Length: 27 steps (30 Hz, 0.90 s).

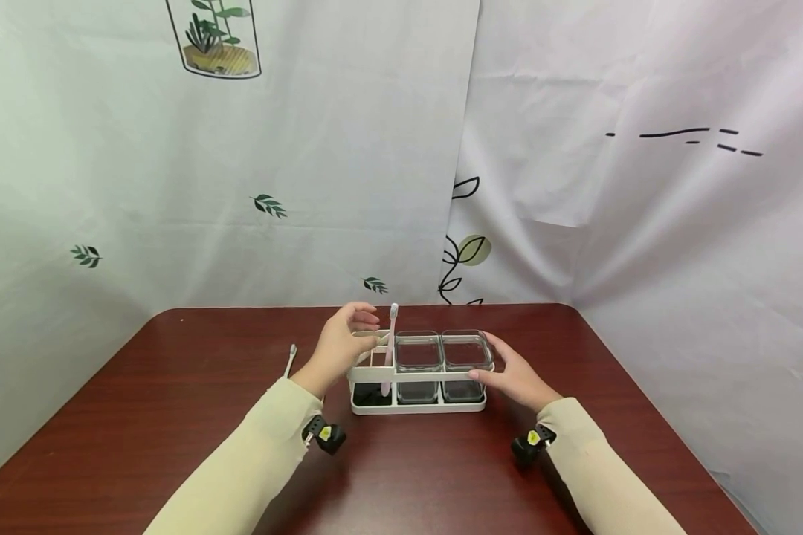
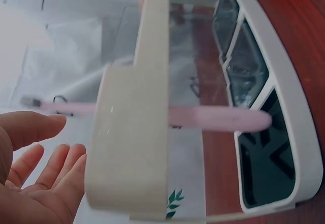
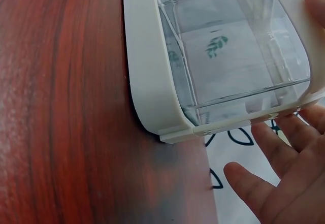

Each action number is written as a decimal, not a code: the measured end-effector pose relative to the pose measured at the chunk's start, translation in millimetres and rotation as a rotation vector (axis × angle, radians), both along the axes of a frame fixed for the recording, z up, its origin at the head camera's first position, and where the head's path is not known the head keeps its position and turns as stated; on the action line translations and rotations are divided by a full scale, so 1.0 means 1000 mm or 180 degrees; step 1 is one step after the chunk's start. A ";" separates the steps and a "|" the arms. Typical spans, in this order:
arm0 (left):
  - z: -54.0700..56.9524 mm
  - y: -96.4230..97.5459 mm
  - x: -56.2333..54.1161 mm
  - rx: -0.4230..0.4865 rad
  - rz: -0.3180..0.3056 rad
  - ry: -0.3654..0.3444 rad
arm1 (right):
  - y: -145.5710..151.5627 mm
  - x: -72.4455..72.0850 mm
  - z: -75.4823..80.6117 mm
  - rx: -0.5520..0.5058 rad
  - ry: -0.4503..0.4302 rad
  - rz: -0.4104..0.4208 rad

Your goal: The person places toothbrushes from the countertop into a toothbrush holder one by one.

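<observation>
A white toothbrush holder (image 1: 435,377) with an upper frame and a lower base stands mid-table. Its left section holds a pink toothbrush (image 1: 389,348), upright in the head view, its handle (image 2: 218,117) reaching down to the dark base pad. Two clear cups, the left cup (image 1: 419,353) and the right cup (image 1: 467,353), sit in the other sections. My left hand (image 1: 340,348) is at the holder's upper left corner, thumb and fingers apart around nothing. My right hand (image 1: 518,379) grips the holder's right end, thumb on the upper rail and fingers at the side.
Another toothbrush (image 1: 291,358) shows its pale head left of the holder, partly hidden behind my left forearm. The reddish-brown table (image 1: 435,468) ends at a white printed curtain (image 1: 348,148) behind. A camera is strapped to each wrist.
</observation>
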State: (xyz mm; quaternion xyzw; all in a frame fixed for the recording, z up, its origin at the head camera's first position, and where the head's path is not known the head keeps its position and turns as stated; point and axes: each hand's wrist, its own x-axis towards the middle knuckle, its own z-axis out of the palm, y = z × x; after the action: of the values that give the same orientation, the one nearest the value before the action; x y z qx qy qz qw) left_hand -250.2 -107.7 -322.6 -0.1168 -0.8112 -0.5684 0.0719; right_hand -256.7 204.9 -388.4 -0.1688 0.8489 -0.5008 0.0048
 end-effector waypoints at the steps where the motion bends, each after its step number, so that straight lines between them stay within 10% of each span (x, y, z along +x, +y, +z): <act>1: 0.001 -0.003 0.000 0.0019 0.0022 -0.0009 | 0.000 0.000 0.000 -0.0011 -0.0006 -0.0002; 27: -0.001 -0.080 -0.013 0.1052 0.0551 -0.0660 | -0.001 -0.001 -0.002 -0.0025 -0.0130 -0.0106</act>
State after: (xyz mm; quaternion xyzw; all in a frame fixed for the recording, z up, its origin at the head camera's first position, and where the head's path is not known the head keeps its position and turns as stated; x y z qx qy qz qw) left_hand -262.7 -188.0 -323.4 0.0258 -0.7170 -0.6944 0.0548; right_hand -257.2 203.7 -390.2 -0.1443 0.8494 -0.5075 0.0131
